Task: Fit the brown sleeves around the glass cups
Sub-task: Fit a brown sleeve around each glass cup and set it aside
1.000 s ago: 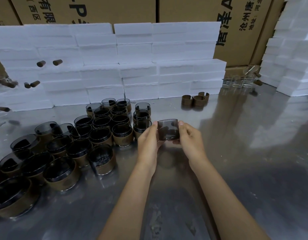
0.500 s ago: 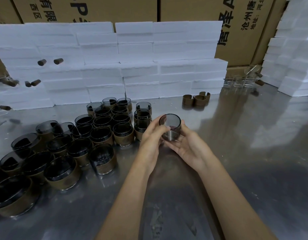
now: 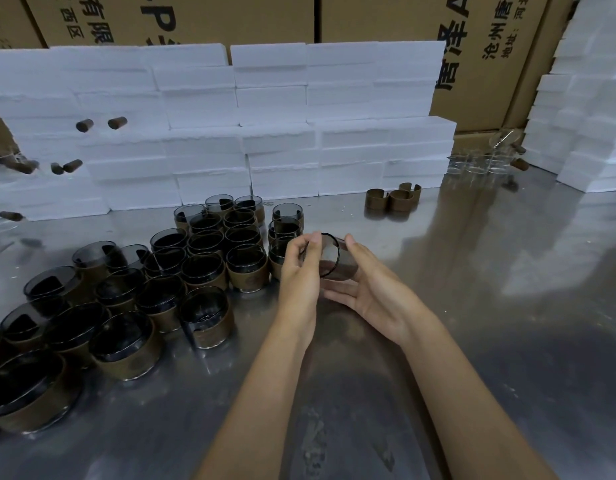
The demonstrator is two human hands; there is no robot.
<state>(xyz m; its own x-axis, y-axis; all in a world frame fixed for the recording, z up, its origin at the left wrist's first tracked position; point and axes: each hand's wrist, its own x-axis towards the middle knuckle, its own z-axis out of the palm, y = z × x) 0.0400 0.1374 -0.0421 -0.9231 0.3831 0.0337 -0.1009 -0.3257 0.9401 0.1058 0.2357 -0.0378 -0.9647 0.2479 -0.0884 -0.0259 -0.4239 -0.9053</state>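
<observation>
A smoky glass cup [image 3: 332, 259] lies tilted on its side between my hands, its mouth turned left. My left hand [image 3: 299, 271] pinches the rim with thumb and fingers. Under the cup's base my right hand [image 3: 372, 289] cups it with the palm up. The held cup has no sleeve on it. Three loose brown sleeves [image 3: 393, 199] stand on the steel table at the back, right of my hands. Left of my hands stands a crowd of sleeved cups [image 3: 246, 268], several rows deep.
White foam blocks [image 3: 272, 133] form a wall along the back, another stack [image 3: 590, 98] rises at the right. Clear glasses [image 3: 479, 164] sit in the far right corner. Cardboard boxes [image 3: 472, 46] stand behind. Bare steel table [image 3: 507, 306] stretches right of my hands.
The cup has turned from upright to lying on its side, mouth to the left. My right hand slid from the cup's side to under its base; my left hand took the rim.
</observation>
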